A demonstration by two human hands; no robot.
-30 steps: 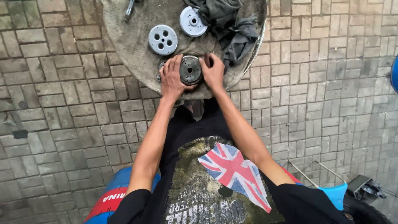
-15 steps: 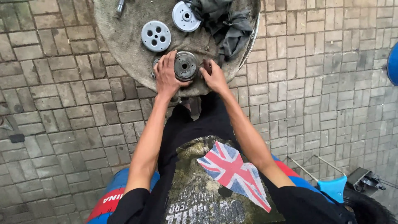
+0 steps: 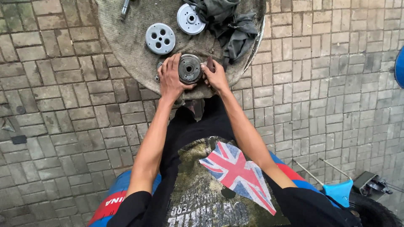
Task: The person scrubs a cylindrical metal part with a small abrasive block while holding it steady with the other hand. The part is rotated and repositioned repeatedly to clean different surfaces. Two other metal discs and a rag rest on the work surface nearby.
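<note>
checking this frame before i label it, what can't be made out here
Head view only:
- Underside of the dark round metal part: hidden by the left hand and right hand gripping it.
- Small metal piece by the left hand: mostly covered, too small to identify.
- Metal tool: cut off by the top edge.
- What lies under the grey rag: covered.
- Blue object: cut off by the right edge.

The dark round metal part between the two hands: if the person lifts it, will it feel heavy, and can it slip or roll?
The dark round metal part looks thick and solid, so probably heavy for its size and stiff. Its surface seems grimy, so it may be slippery; the left hand and right hand grip it from both sides. Set on edge it could roll; flat on the cloth-covered round surface it should stay.
</note>
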